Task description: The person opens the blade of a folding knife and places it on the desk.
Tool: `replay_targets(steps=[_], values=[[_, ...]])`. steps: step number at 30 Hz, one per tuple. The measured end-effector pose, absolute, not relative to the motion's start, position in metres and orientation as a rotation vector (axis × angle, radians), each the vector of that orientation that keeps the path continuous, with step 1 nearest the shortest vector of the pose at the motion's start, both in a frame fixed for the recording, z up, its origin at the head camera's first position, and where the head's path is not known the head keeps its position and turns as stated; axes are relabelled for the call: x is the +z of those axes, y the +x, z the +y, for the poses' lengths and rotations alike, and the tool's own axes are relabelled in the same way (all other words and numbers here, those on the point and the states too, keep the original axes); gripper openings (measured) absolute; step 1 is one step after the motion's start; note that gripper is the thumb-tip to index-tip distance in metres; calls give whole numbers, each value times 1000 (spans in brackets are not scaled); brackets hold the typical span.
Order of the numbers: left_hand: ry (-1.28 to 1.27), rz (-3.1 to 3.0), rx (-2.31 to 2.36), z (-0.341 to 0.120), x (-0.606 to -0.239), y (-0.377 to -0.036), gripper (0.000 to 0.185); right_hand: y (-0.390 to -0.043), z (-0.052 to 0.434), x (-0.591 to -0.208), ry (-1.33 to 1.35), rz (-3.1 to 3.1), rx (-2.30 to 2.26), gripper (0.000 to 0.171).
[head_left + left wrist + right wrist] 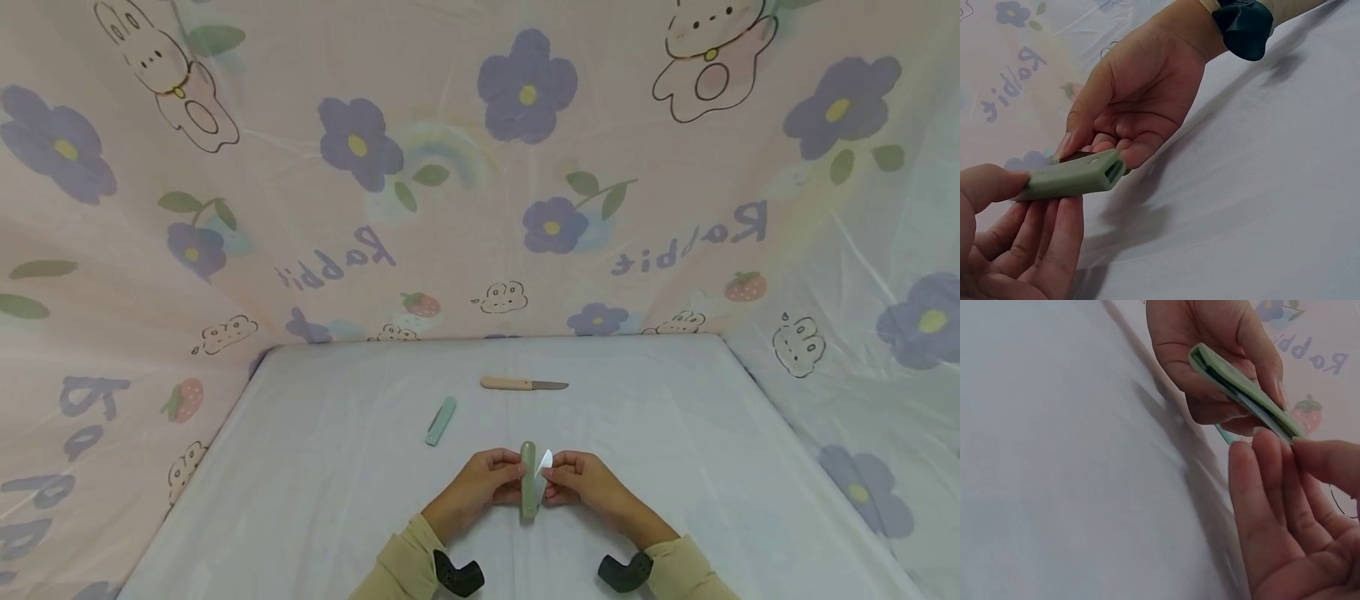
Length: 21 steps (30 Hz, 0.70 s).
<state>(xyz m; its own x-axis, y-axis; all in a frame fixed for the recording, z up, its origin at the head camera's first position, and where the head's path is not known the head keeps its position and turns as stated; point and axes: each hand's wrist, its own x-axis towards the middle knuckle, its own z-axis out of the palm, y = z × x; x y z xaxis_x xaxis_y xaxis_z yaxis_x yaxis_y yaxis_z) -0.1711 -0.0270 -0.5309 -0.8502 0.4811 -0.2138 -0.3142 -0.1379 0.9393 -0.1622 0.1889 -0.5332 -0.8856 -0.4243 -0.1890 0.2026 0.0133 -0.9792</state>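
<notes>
A folding knife with an olive-green handle (528, 487) is held just above the table between both hands, its silver blade (545, 463) swung partly out. My left hand (483, 482) grips the handle between thumb and fingers; the left wrist view shows the slotted end of the handle (1072, 178) beyond the fingers. On the other side, my right hand (588, 481) pinches the blade between thumb and fingertips. Seen from the right wrist, the long slot runs along the green handle (1241, 387), and the fingers of my right hand (1304, 531) hide much of the blade.
A mint-green folding knife (441, 421), folded, lies on the white-covered table (337, 500) to the left. Farther back lies a knife with a tan handle (506, 383) and its blade out to the right. Patterned cloth walls (450, 208) enclose the back and sides.
</notes>
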Motion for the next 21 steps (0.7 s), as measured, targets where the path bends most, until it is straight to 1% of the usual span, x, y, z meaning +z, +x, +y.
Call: replay_targets(steps=[9,21], values=[[144,1602,2087,-28,-531,-174,28,-160,192,-532,-176,1835,-1994,21],[100,1592,2174,-32,-526,-174,27,-160,192,-527,-87,1768,-2093,19]])
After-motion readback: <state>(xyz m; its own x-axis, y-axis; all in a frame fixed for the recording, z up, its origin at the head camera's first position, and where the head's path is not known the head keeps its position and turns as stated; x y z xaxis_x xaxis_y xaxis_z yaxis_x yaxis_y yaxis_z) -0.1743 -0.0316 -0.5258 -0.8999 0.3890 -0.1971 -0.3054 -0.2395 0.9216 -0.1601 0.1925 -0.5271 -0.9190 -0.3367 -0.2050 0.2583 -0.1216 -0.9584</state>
